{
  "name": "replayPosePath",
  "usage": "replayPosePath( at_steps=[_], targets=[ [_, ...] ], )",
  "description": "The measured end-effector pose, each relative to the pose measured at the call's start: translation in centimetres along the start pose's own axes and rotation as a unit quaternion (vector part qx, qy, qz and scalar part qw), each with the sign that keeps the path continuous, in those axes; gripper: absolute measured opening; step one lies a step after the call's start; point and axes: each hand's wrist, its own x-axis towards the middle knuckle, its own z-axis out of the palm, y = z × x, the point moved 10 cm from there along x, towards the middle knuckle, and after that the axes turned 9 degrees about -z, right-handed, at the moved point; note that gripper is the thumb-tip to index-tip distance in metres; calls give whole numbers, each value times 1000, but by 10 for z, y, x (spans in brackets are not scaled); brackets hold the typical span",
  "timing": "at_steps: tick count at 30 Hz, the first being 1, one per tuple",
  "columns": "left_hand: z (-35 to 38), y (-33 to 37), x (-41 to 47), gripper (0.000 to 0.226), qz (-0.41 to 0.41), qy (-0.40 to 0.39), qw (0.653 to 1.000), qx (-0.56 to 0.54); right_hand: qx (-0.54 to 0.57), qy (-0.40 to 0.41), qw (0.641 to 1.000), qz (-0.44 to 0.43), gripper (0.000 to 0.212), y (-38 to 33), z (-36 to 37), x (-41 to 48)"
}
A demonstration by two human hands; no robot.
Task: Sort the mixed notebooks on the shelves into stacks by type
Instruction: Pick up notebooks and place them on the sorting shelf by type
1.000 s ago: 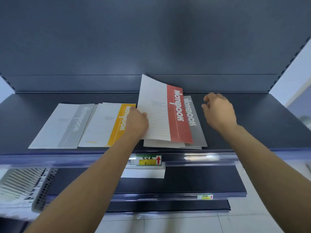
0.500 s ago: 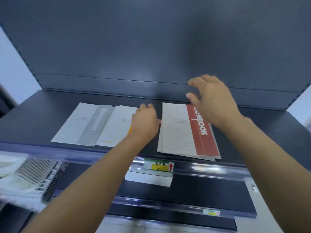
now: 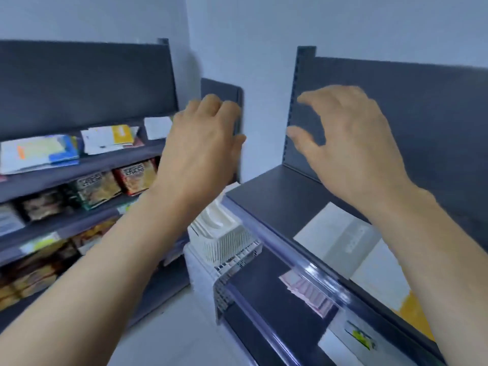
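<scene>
Head view: left grip [image 3: 200, 146] and right grip [image 3: 351, 143] hover released, holding nothing. Below the right grip, a grey notebook [image 3: 340, 233] and a yellow notebook [image 3: 383, 281] lie side by side. Left of the left grip, a mixed pile [image 3: 39, 151] looks unsorted, so I judge the task partly done.

On the right-hand shelf [image 3: 264, 196] a first notebook [image 3: 335, 233] is laid, a second notebook [image 3: 380, 278] just beside it. Left of that shelf stacked baskets [image 3: 224, 239] are set; farther left, piled notebooks [image 3: 39, 151] are kept above packets [image 3: 97, 188].
</scene>
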Motion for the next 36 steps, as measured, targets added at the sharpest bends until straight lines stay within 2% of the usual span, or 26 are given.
replayPosePath(
  at_steps=[10, 20, 29, 36],
  targets=[
    [-108, -228, -32, 26, -133, 78, 976, 151, 145, 62, 981, -113, 35, -202, 90, 131],
    [-185, -380, -93, 27, -309, 115, 912, 245, 254, 65, 940, -220, 28, -362, 157, 200],
    [-169, -487, -96, 26, -399, 112, 866, 279, 302, 18, 920, -248, 26, -422, 257, 259],
    [-123, -574, -70, 32, -442, 56, 844, 299, 319, -43, 910, -261, 35, -460, 337, 322]
  ],
)
